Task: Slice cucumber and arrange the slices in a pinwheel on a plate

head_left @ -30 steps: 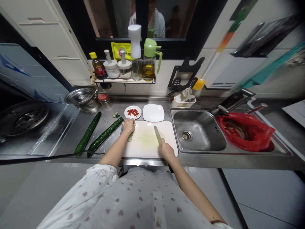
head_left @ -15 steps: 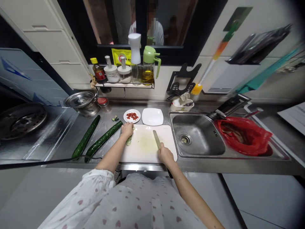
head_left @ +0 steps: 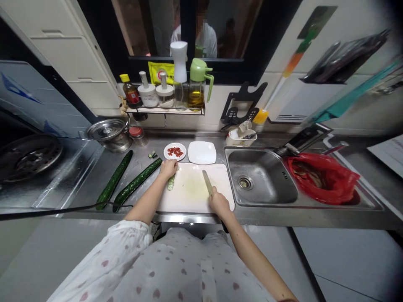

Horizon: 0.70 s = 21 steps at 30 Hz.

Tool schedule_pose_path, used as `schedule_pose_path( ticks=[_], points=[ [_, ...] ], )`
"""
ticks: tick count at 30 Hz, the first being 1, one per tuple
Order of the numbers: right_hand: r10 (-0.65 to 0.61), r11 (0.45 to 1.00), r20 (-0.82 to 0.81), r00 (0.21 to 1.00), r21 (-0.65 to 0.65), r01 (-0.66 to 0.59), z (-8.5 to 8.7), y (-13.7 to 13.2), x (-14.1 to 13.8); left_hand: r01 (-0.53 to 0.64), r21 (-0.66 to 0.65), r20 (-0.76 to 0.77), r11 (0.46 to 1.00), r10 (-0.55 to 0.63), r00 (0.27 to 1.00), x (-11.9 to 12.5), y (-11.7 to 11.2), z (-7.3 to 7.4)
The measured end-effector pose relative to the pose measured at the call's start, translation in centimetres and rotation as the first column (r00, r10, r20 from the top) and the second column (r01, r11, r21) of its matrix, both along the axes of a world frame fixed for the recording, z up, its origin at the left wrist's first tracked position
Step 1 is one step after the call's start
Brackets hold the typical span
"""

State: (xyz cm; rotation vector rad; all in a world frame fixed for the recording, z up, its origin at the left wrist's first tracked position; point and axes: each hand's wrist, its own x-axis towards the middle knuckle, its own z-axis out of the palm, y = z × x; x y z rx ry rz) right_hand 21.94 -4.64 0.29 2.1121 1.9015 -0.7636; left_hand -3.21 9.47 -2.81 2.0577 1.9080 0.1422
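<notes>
A kitchen; sink (head_left: 264, 176), chopping board (head_left: 195, 203), oil bottle (head_left: 197, 94), steel pot (head_left: 116, 142)

A black-framed window (head_left: 151, 29) breaks the pale wall (head_left: 215, 108).

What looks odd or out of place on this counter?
A black cable crosses over the near ends of the two cucumbers, odd beside food; I can't tell if it touches. Small green scraps also lie off the cutting board.
</notes>
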Motion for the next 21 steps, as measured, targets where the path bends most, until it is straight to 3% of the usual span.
schedule_pose_path(
  ticks=[9, 16, 21],
  points=[
    [0.014, 1.000, 0.007, 1.000, -0.010, -0.014, -0.3, 0.1, 0.0, -0.111, -0.053, 0.189, 0.992, 0.119, 0.975, 1.0, -1.5, 0.5],
    [0.012, 1.000, 0.018, 1.000, -0.001, -0.012, -0.3, -0.1, -0.1, 0.033, -0.168, 0.380, 0.985, 0.034, 0.924, 3.5, -5.3, -0.7],
    [0.025, 1.000, 0.024, 0.999, -0.007, -0.025, 0.1, -0.1, 0.0, 0.078, -0.174, 0.322, 0.982, -0.019, 0.947, 5.3, -7.4, -0.9]
  ],
)
